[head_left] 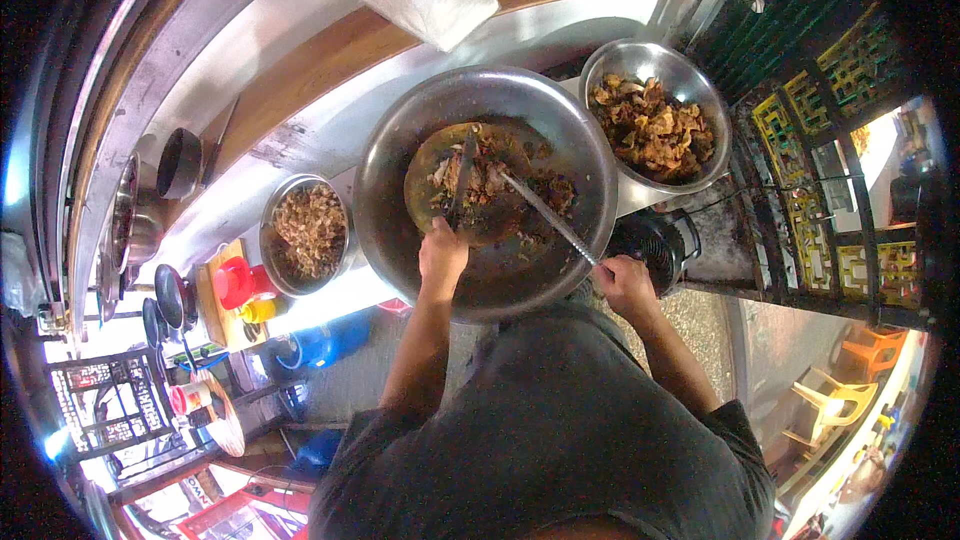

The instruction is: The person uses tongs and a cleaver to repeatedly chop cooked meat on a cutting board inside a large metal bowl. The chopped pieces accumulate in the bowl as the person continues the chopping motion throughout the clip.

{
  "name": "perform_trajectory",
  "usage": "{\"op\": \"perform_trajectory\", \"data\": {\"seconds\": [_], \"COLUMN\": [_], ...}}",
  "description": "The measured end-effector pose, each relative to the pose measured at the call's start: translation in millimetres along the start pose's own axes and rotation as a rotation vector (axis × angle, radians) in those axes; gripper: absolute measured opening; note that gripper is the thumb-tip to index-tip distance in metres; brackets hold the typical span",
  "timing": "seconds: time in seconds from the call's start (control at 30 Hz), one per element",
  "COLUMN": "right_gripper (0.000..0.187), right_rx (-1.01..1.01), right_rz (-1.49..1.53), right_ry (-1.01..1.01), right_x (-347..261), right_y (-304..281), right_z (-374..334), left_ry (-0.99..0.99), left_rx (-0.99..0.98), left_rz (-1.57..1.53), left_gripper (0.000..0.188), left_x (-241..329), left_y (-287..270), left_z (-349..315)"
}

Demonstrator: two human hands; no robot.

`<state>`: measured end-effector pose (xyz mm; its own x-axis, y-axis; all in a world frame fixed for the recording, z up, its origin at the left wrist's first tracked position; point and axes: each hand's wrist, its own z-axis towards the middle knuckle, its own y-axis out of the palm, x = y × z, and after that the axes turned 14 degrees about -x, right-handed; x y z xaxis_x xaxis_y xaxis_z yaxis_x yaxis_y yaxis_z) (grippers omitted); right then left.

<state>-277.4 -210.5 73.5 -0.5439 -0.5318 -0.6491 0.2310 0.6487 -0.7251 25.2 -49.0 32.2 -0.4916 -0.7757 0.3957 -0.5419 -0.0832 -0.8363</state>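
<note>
Left hand (442, 252) fisted on a dark knife (465, 180), right hand (627, 285) gripping a long metal tool (552, 215); both tips at chopped meat (487, 183) on a round board (421, 180) inside the wide basin (384, 190), its walls probably catching scraps. Right bowl (692, 78) sits just beside, presumably for reach.

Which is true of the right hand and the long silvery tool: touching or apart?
Touching. The head view shows the right hand closed around the near end of the long silvery tool.
</note>
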Motion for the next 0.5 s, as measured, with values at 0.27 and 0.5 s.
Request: {"op": "perform_trajectory", "data": {"seconds": [0.27,0.5], "right_gripper": [0.027,0.025], "right_rx": [-0.031,-0.053], "right_rz": [-0.033,-0.073], "right_ry": [-0.026,-0.039], "right_x": [-3,-3], "right_y": [-2,-13], "right_z": [-4,1], "left_ry": [-0.019,0.057], "left_rx": [-0.006,0.036], "left_rz": [-0.068,-0.049], "left_gripper": [0.036,0.034], "left_x": [-28,-34], "left_y": [37,55], "left_z": [7,-4]}}
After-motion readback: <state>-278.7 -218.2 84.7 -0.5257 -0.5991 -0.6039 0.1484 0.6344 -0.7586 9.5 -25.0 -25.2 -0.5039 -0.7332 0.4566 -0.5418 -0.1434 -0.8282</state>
